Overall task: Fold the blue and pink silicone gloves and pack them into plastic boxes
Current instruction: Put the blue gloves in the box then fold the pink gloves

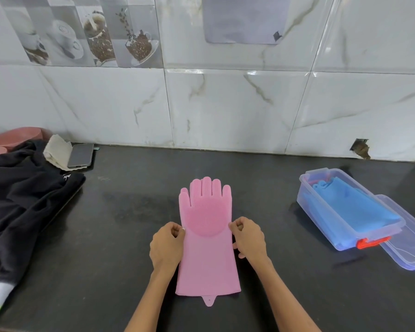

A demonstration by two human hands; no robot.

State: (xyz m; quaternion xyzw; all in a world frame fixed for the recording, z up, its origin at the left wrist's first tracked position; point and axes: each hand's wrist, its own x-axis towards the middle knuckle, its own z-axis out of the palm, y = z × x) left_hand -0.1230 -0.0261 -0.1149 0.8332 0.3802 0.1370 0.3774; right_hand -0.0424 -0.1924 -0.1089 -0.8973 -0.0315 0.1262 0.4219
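Marble-patterned wall tiles back a dark desk [134, 236] on which the work is laid out. At the centre lies the pink glove [207, 238], flat and palm-up, bristled face showing, fingers pointing to 12 o'clock and cuff with its hanging tab toward 6 o'clock; a second glove may lie beneath it, but this cannot be told. Lying flat and straight, it offers two clean long edges for a fold. The left hand [167, 248] pinches the glove's 9 o'clock edge between thumb and curled fingers, and the right hand [249, 239] pinches the 3 o'clock edge in the same way, both just below the bristled palm, near the middle of its length. This symmetrical grip probably serves either to square the glove or to raise its midline so that one half can be turned over the other. At 3 o'clock, well apart from the hands, stands an open clear plastic box [304, 195] with a red latch, already holding the blue glove [355, 209] folded inside; its lid [410, 248] rests against the box's right side, left off presumably until packing is finished. No second box is seen. At 9 o'clock lie a black garment [22, 200], a phone [80, 155] on a pale cloth [56, 149], and pink bowls [12, 138], none of them involved. By this layout, the blue half appears done and the pink fold is only beginning.
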